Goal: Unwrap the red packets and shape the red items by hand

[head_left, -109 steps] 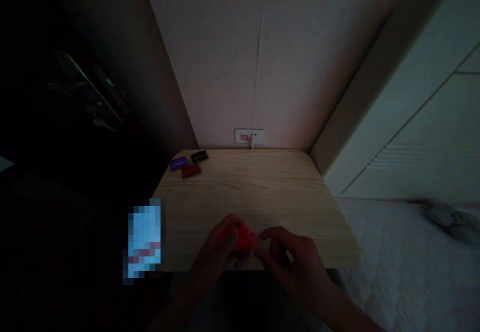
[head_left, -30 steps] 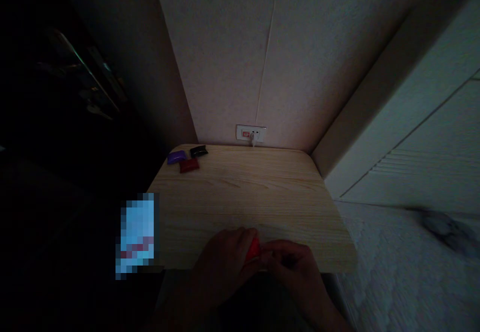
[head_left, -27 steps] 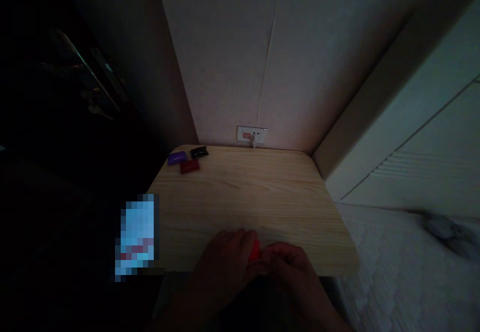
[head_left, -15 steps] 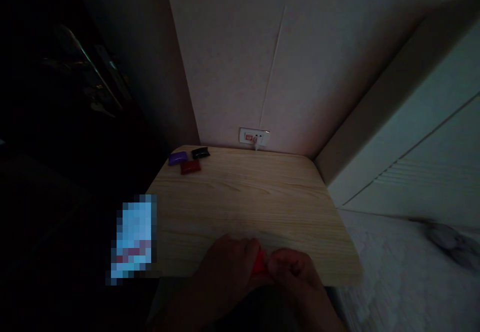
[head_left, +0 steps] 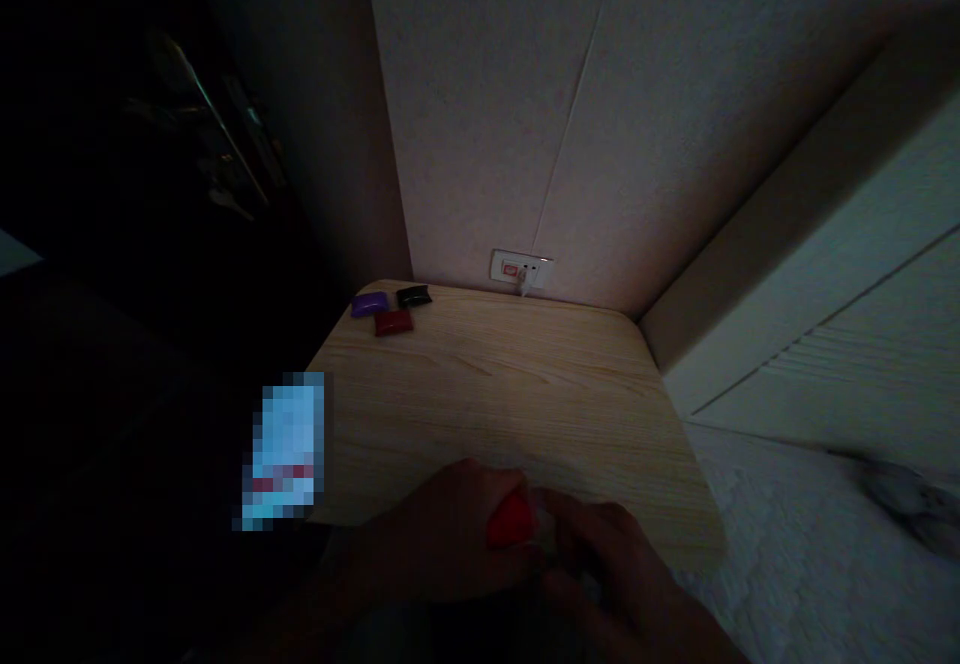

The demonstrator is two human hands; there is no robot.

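Near the front edge of the wooden table, my left hand point(head_left: 469, 529) is closed around a bright red soft-looking lump point(head_left: 511, 519). A pale, see-through wrapper point(head_left: 546, 529) shows at the lump's right side. My right hand point(head_left: 611, 554) is closed at that wrapper, with thumb and fingers on either side of it. Dim light hides the exact grip. On the table's far left corner lie three small pillow-shaped packets: a purple packet point(head_left: 370, 304), a black packet point(head_left: 414, 296) and a dark red packet point(head_left: 394, 322).
The light wooden tabletop point(head_left: 487, 394) meets a wall with a socket point(head_left: 521, 269) and a plug in it. A blurred bright screen point(head_left: 289, 444) is at the left edge. A door handle point(head_left: 217, 124) stands left; a pale quilted surface point(head_left: 787, 534) lies right.
The view has shifted slightly. More of the red lump shows between my hands, and the see-through wrapper is visible at its right. My right hand's fingers have moved a little apart from the lump.
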